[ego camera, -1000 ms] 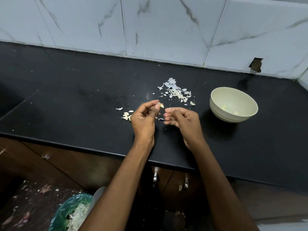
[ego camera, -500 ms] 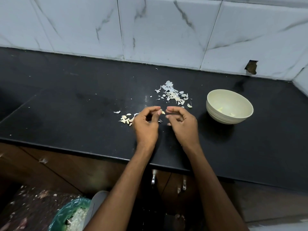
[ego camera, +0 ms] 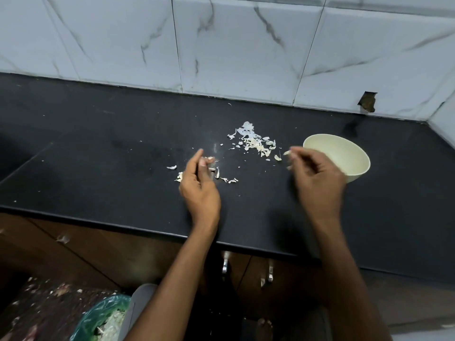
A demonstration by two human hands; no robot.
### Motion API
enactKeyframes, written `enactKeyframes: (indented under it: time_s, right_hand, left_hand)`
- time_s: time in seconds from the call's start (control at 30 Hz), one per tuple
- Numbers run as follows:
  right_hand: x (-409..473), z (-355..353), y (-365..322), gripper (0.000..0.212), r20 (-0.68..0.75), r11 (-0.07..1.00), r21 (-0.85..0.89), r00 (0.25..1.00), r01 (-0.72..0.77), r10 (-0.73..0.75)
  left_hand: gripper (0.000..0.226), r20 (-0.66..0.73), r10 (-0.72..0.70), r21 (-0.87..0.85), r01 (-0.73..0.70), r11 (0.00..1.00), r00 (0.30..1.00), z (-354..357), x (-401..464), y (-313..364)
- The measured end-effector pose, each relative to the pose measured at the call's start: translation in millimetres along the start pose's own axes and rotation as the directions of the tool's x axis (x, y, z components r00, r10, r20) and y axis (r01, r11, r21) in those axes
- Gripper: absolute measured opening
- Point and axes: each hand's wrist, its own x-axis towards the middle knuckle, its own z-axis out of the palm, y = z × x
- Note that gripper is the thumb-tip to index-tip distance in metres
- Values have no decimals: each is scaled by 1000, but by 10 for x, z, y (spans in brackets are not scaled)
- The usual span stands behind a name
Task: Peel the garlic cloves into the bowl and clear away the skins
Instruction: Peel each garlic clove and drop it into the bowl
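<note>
Now the right hand [ego camera: 317, 178], at centre right, pinches a small pale garlic clove [ego camera: 286, 153] beside the cream round bowl [ego camera: 354, 166]. The left hand [ego camera: 199, 185] seems loosely curled over skins on the black bench [ego camera: 98, 168]; its hold I cannot tell. Better release the clove only above the bowl.

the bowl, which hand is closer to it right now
Right. The right hand hovers just beside the bowl, overlapping its near rim; the left hand is farther off, by scattered skins.

Both forearms were bare to the frame's lower edge; no sleeves, watch or rings showed. Left hand [ego camera: 200, 190] sharp, right hand [ego camera: 317, 178] motion-blurred. A bare foot [ego camera: 264, 327] showed below.
</note>
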Motion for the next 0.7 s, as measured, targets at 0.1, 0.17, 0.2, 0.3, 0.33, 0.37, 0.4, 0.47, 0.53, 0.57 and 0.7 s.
enactKeyframes:
  time_s: [0.1,0.17,0.2,0.3,0.33,0.37,0.4,0.47,0.53,0.57,0.7]
  right_hand:
    - [306,-396,57,17,-107,961,-259,986,98,-130]
    - [479,-546,194,21,-77,923,-383,995,37,-71]
    - [530,-592,254,24,-45,900,-435,999,-12,-8]
    - [560,-613,289,35,-2,877,-466,991,-118,132]
    - [522,-555,223,37,2,898,-424,991,-117,130]
    - [459,-470,120,39,20,933,-345,993,-105,119]
    - [386,-342,28,40,59,973,-204,990,-110,125]
    - [196,5,-163,38,238,932,224,943,-284,230]
    - [-12,398,-300,34,521,732,403,795,-550,311]
    - [-99,578,-313,33,626,680,371,711,-633,320]
    - [-262,1006,-199,35,749,649,178,530,-740,398]
  left_hand:
    - [39,-18,30,98,-28,995,999,-91,86,2]
    - [37,19,51,176,-54,983,999,-177,146,-2]
    - [36,52,61,213,-71,975,997,-231,188,8]
    - [33,120,64,330,-101,938,991,-379,334,-19]
    - [31,118,58,355,-96,930,991,-413,379,-36]
    - [30,118,43,365,-83,927,992,-427,411,-56]
    - [30,133,21,375,-70,924,991,-431,430,-83]
    - [32,193,-7,398,-72,915,981,-415,421,-122]
    - [33,251,-4,421,-105,901,968,-398,427,-151]
    - [33,284,9,432,-137,891,959,-392,441,-164]
    - [32,424,34,556,-289,779,905,-337,472,-188]
